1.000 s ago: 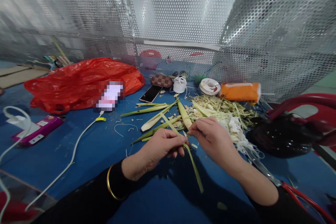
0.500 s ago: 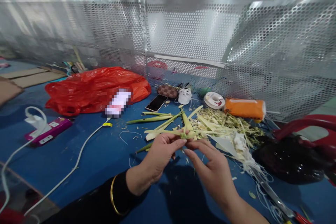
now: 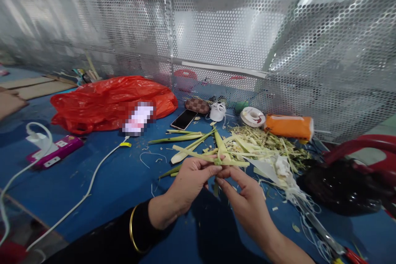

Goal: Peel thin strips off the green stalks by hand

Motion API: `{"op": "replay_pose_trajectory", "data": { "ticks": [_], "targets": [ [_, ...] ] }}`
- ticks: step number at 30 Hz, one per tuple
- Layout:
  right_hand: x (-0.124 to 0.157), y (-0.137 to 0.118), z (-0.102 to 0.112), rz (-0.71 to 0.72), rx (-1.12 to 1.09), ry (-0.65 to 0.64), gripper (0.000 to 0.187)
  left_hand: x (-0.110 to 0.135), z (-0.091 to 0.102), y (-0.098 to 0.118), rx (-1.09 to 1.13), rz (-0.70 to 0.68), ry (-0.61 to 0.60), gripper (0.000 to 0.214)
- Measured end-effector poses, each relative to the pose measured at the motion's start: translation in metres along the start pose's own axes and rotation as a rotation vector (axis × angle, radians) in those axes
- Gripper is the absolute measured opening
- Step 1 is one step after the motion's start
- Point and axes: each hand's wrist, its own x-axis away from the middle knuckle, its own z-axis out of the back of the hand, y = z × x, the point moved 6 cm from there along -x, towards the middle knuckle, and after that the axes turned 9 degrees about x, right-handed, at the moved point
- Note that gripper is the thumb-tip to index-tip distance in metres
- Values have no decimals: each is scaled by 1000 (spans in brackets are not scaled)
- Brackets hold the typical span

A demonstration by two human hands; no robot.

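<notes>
My left hand [image 3: 194, 179] pinches a folded bundle of pale green leaf strips [image 3: 220, 160] between thumb and fingers. Strips stick out of the fold to the left, to the right and upward. From the other side, my right hand [image 3: 249, 193] closes thumb and index finger at the bundle's lower edge, close against the left fingertips. Just beyond the hands lie long loose leaves [image 3: 176, 138] with green tips. A heap of shredded leaf scraps [image 3: 262, 142] spreads to the right of them.
Around the blue table [image 3: 117, 194] are a red plastic bag [image 3: 93, 107], a lit phone [image 3: 139, 119] on a cable, a dark phone [image 3: 185, 119], a purple power strip [image 3: 57, 151], a white spool [image 3: 252, 116], an orange packet [image 3: 289, 127], a black bag [image 3: 340, 189] and white threads [image 3: 291, 192].
My right fingertips have drawn in closer to the left ones. A leaf strip at the fold now points out to the right above the right hand. The view has shifted slightly.
</notes>
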Motion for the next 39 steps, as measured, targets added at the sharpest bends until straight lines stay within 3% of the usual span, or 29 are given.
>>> {"op": "replay_pose_trajectory", "data": {
  "ticks": [12, 18, 25, 28, 30, 33, 37, 39],
  "targets": [
    [0, -6, -1, 52, -4, -42, 17, 1, 2, 4, 82, 25, 41, 31],
    [2, -3, -4, 1, -20, -20, 17, 1, 1, 2, 70, 14, 19, 31],
    [4, -3, -7, 80, 97, -40, 16, -1, 4, -2, 67, 5, 76, 28],
    [6, -12, 3, 174, 228, 26, 14, -2, 5, 1, 102, -3, 78, 29],
    [5, -17, 19, 194, 316, 149, 11, -3, 4, 2, 131, 10, 44, 29],
    [-4, -9, 40, 59, 248, 276, 13, -1, -3, -3, 120, 89, -69, 28],
    [-17, 17, 29, -226, -159, 47, 20, 2, -12, -13, 57, 182, -199, 21],
    [-17, 23, 22, -277, -260, 7, 23, 3, -13, -16, 46, 187, -216, 19]
  ]
}}
